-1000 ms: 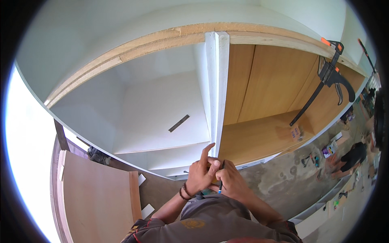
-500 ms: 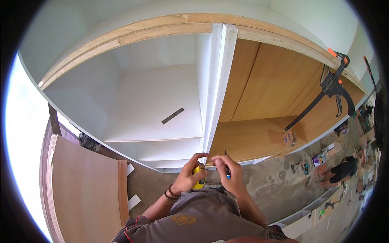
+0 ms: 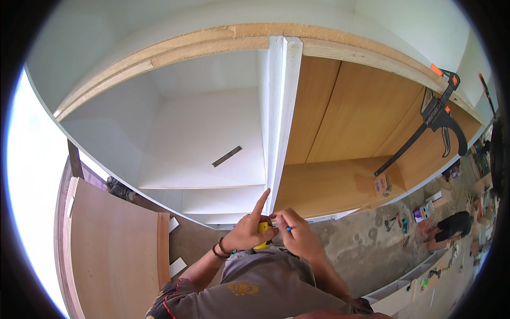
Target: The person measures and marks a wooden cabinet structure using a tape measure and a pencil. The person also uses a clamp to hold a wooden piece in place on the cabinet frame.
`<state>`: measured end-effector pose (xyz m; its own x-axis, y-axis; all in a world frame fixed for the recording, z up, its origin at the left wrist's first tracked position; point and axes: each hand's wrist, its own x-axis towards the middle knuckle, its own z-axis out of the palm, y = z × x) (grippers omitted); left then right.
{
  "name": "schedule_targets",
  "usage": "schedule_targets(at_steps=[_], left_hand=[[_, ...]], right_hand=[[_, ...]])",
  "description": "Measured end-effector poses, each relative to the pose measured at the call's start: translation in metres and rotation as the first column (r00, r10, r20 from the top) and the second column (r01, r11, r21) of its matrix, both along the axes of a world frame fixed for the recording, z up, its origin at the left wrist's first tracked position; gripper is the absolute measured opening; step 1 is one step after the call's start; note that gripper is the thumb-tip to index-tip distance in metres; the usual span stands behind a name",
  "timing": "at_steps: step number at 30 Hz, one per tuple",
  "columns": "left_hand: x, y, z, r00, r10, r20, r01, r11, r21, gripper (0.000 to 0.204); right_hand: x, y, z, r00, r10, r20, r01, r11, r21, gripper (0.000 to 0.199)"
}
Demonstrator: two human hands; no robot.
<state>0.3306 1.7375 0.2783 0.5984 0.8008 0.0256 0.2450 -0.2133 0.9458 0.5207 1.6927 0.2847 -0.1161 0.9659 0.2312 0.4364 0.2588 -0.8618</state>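
Observation:
A yellow tape measure [image 3: 264, 228] rests in my left hand [image 3: 248, 231], whose index finger points up along the white cabinet divider [image 3: 287, 101]. Close beside it, my right hand [image 3: 298, 232] is closed around a thin pen with a blue end [image 3: 289, 229]. Both hands are together in front of my body, at the lower end of the divider. Whether the right fingertips touch the tape measure, I cannot tell. On the white shelf [image 3: 207, 122] to the left lies a short dark metal strip [image 3: 227, 156].
A black bar clamp [image 3: 436, 114] grips the cabinet's edge at right, above a small box [image 3: 381, 185] in the wooden compartment [image 3: 319, 181]. Wood panels [image 3: 117, 228] stand at left. Tools [image 3: 393, 222] and a paint can [image 3: 423, 212] sit on the floor near a crouching person [image 3: 451, 227].
My left index finger has straightened upward. My right hand has turned and drawn its fingers in around the pen, nearer the left hand. The view has shifted slightly.

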Motion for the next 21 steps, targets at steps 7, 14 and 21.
schedule_targets(at_steps=[7,14,21], left_hand=[[-0.005,0.016,0.027,0.958,-0.171,-0.231,0.218,0.957,0.192,0.098],[-0.018,0.029,0.121,0.925,-0.058,-0.376,0.266,0.805,0.531,0.045],[-0.045,0.057,0.248,0.892,0.395,-0.218,-0.017,0.514,0.858,0.010]], right_hand=[[0.007,0.002,0.000,0.988,0.117,-0.105,-0.122,0.992,-0.040,0.020],[0.043,0.022,0.070,0.954,0.207,-0.216,-0.172,0.970,0.170,0.029],[0.099,0.056,0.215,0.998,-0.042,-0.054,0.067,0.736,0.674,0.018]])
